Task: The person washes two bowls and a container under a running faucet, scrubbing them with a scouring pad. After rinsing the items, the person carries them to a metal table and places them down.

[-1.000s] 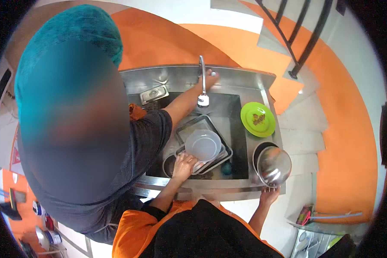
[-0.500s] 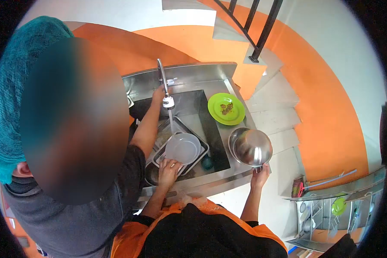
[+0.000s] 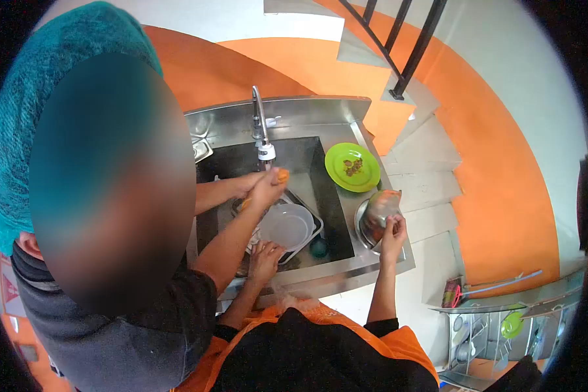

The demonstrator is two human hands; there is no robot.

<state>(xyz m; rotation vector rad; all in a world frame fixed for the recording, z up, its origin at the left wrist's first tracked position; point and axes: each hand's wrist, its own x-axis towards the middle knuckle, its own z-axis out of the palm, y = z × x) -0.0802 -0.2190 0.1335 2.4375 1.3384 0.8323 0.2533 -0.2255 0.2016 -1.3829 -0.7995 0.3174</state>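
My left hand grips the near rim of a clear plastic bowl, which rests on metal trays inside the steel sink. My right hand holds a steel bowl by its rim, tilted on its side over the counter to the right of the sink. A green plate with food scraps lies on the counter behind the steel bowl.
A co-worker in a teal hair net and grey shirt stands close on my left, both hands around a small orange thing under the tap. Steps with a black railing rise at right. A dish rack stands lower right.
My right hand has tipped the steel bowl up from flat onto its side. The co-worker's hand left the tap, and both hands now meet under it. My left hand stays on the clear bowl.
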